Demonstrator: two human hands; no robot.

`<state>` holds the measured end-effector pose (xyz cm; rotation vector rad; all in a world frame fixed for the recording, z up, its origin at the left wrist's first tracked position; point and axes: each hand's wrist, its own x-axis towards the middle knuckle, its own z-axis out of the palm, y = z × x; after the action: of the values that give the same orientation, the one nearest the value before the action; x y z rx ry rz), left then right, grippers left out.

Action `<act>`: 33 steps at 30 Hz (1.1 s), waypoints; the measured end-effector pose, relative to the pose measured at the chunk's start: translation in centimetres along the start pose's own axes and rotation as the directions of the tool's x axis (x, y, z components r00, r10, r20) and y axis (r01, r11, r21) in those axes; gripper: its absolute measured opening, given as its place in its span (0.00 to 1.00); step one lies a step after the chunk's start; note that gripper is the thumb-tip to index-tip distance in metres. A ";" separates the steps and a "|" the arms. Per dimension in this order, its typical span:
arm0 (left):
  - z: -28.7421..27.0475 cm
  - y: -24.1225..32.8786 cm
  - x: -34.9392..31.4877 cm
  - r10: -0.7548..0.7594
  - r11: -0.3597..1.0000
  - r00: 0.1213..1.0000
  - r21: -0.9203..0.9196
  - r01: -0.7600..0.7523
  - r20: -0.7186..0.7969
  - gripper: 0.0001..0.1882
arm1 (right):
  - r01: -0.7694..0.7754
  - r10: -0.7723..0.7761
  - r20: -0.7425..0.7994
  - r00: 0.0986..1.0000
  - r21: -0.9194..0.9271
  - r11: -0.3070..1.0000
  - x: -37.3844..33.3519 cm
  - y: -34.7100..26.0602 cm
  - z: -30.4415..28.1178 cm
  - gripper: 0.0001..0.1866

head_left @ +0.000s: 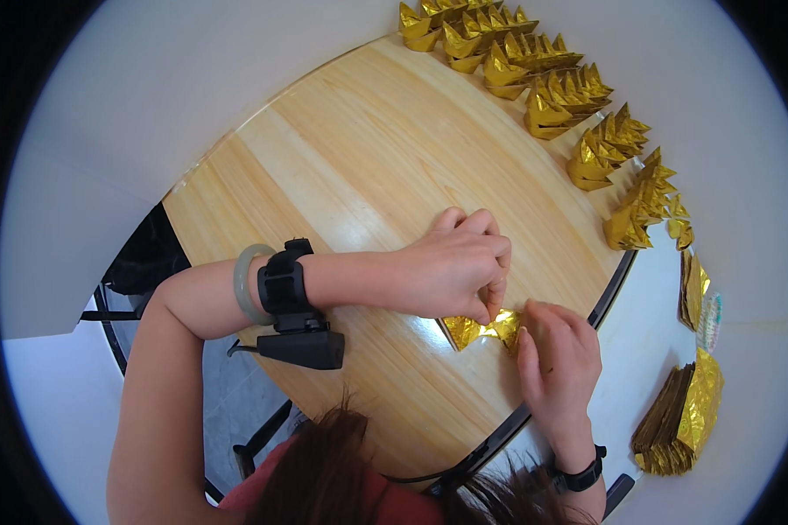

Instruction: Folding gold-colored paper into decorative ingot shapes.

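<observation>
A small piece of gold foil paper [464, 332], partly folded, lies low over the wooden table between my hands. My left hand [460, 262] reaches across from the left, fingers curled, with thumb and index fingertip pinched together at the middle of the foil. At the foil's right end, my right hand [562, 363] has its thumb and bent fingers closed about the edge. Both hands cover parts of the paper, so its full shape is hidden.
Rows of folded gold paper ingots [552, 101] line the table's far right side. A thick stack of gold foil sheets [683, 420] lies on a white surface at right, with a thinner stack [692, 289] beyond it. The wooden table [324, 157] has a curved far edge.
</observation>
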<state>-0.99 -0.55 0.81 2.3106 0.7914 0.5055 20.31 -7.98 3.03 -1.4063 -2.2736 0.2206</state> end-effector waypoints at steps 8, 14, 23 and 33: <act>0.5 -0.1 -0.1 0.003 1.000 0.998 0.007 -0.003 -0.067 0.07 | -0.055 0.048 0.085 0.995 0.085 0.995 0.3 -0.1 0.4 0.24; -0.1 0.2 0.3 0.155 0.977 0.988 -0.150 -0.154 -0.002 0.06 | -0.450 0.343 0.294 0.892 0.641 0.622 -0.4 -0.9 0.5 0.29; -0.6 0.5 0.5 0.062 0.511 0.998 -0.859 -0.026 0.007 0.09 | 0.130 -0.092 -0.108 0.990 0.433 0.892 0.1 0.7 0.0 0.26; -1.0 -2.2 0.6 0.211 0.977 0.970 -0.004 -0.213 -0.120 0.11 | 0.334 -0.337 -0.008 0.942 -0.105 0.937 0.7 1.2 0.4 0.21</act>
<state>-1.97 1.69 0.16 2.3801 0.5942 0.7482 20.87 -6.80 2.42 -1.0337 -2.4867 -0.0239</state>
